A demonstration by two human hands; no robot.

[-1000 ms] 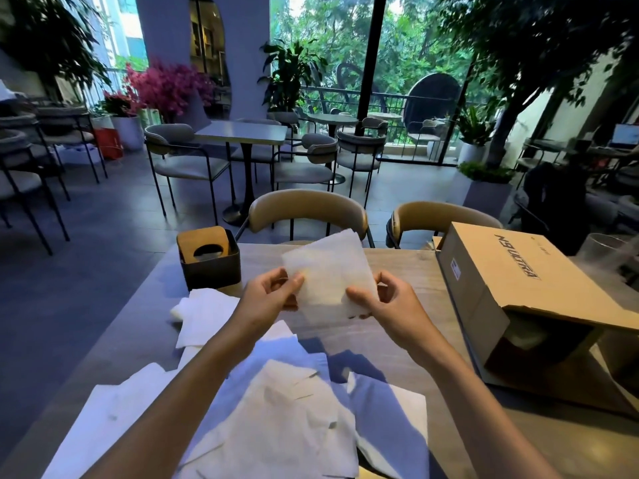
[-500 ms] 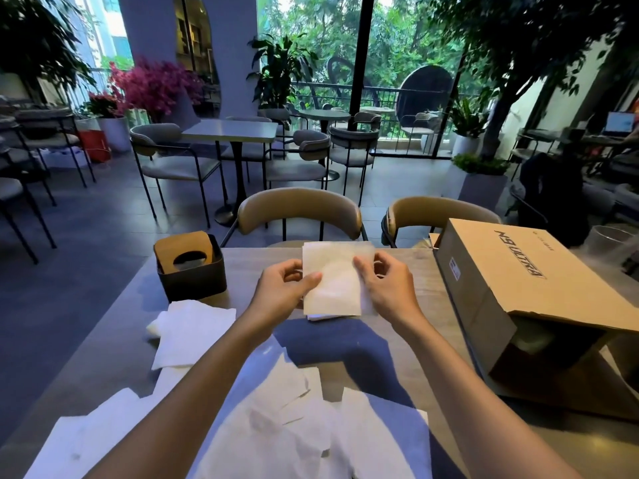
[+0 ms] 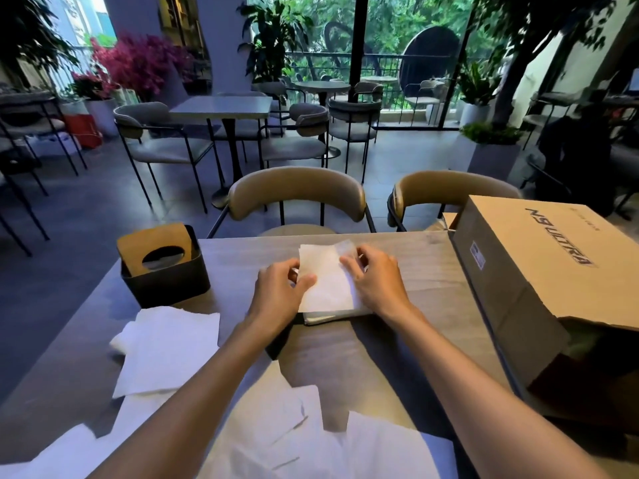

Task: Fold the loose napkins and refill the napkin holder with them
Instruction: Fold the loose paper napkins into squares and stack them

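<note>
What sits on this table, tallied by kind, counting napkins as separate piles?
Napkin holder: 1
Cardboard box: 1
Folded napkin stack under both hands: 1
Loose napkin piles, one at left, one near edge: 2
Total: 5

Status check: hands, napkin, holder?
Left hand and right hand pinch the folded napkin atop a small stack on the table. Napkin holder to the left, path unobstructed. Loose napkins remain.
</note>
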